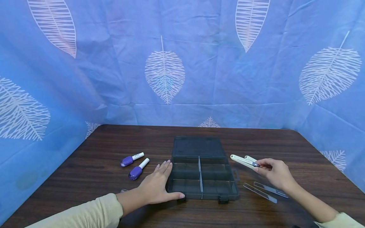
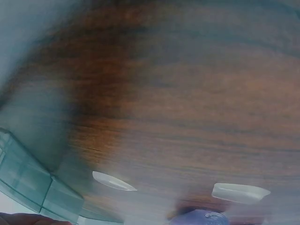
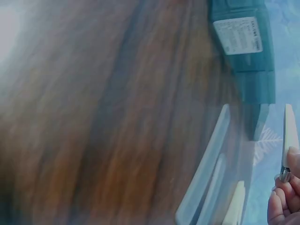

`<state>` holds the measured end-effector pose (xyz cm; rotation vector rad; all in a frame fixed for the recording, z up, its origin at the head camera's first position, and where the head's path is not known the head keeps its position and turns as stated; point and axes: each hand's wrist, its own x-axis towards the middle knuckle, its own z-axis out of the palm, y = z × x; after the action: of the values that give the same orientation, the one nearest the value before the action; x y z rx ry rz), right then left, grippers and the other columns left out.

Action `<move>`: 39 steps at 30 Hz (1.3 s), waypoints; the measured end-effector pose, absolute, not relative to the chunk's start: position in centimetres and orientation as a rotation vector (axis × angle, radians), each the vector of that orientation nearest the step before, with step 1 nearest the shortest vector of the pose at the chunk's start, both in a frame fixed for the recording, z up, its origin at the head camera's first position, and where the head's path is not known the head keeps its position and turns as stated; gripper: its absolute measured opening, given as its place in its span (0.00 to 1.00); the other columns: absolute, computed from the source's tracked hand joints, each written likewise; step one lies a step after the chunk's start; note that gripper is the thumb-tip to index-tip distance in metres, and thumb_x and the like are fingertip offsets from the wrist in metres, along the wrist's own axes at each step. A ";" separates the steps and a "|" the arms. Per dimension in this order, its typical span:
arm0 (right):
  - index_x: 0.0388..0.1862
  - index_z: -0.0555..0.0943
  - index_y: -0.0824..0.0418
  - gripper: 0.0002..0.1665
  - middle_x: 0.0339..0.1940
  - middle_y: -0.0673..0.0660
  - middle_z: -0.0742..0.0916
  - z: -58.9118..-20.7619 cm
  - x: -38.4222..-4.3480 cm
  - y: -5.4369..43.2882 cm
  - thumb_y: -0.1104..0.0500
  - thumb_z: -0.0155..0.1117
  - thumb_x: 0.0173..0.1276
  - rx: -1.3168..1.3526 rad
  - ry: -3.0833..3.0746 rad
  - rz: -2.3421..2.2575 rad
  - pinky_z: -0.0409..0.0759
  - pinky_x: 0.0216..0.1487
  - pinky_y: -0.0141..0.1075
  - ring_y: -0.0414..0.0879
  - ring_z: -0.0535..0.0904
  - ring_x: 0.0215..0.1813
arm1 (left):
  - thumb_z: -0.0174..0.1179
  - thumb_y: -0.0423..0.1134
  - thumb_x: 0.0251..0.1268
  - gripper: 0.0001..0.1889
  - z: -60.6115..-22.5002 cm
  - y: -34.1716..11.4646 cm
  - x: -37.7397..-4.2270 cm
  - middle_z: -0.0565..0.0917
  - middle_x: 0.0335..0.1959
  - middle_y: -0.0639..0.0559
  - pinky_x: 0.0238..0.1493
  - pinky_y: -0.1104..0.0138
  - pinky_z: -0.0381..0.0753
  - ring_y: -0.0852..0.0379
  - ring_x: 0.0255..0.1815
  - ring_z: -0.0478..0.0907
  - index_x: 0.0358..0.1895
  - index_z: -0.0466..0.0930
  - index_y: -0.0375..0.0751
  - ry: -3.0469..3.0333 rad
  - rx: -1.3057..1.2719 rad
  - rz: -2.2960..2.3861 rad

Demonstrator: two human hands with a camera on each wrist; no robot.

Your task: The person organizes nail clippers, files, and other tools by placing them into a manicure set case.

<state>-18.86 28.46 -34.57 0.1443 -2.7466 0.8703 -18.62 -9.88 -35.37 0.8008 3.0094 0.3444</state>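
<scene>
An open dark translucent divided box (image 1: 214, 182) stands on the table with its lid (image 1: 196, 146) folded back; its compartments look bare. My left hand (image 1: 159, 183) rests against its left side, fingers extended, thumb at the front corner. My right hand (image 1: 275, 172) pinches a cream nail clipper (image 1: 240, 159) by its metal end, right of the box. Another cream clipper (image 1: 250, 158) lies just behind it; in the right wrist view that clipper (image 3: 233, 206) is on the table, apart from the held one (image 3: 289, 131). Two flat grey nail files (image 1: 260, 192) lie in front of the right hand.
Two purple nail polish bottles (image 1: 135, 172) with white caps lie left of the box. A small clear thing (image 1: 124, 190) is mostly hidden by the left wrist. Pale pointed pieces (image 2: 239, 192) show in the left wrist view. A blue leaf-patterned cloth (image 1: 199, 79) hangs behind the table.
</scene>
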 end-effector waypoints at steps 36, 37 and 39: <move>0.37 0.84 0.66 0.09 0.28 0.52 0.82 -33.7 -21.5 21.7 0.63 0.67 0.57 0.537 -2.720 0.943 0.70 0.25 0.29 0.33 0.68 0.26 | 0.50 0.75 0.49 0.56 -35.2 -9.8 -18.6 0.56 0.72 0.37 0.64 0.50 0.67 0.39 0.71 0.56 0.70 0.54 0.32 2.996 0.780 0.318; 0.37 0.84 0.66 0.09 0.28 0.52 0.82 -33.8 -21.6 21.6 0.63 0.67 0.57 0.549 -2.722 0.935 0.71 0.25 0.29 0.33 0.68 0.26 | 0.50 0.75 0.49 0.56 -35.2 -9.8 -18.6 0.56 0.72 0.37 0.64 0.50 0.67 0.39 0.71 0.56 0.70 0.54 0.32 2.997 0.779 0.317; 0.35 0.84 0.66 0.08 0.28 0.52 0.81 -33.9 -21.8 21.5 0.64 0.67 0.57 0.582 -2.716 0.915 0.71 0.26 0.29 0.33 0.68 0.26 | 0.50 0.75 0.49 0.56 -35.3 -9.8 -18.6 0.56 0.72 0.37 0.64 0.50 0.68 0.39 0.71 0.56 0.70 0.54 0.32 2.998 0.782 0.313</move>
<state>-21.78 21.48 -33.89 0.5819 -2.7158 0.9151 -18.60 -9.82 -35.28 0.7817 2.9979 0.3132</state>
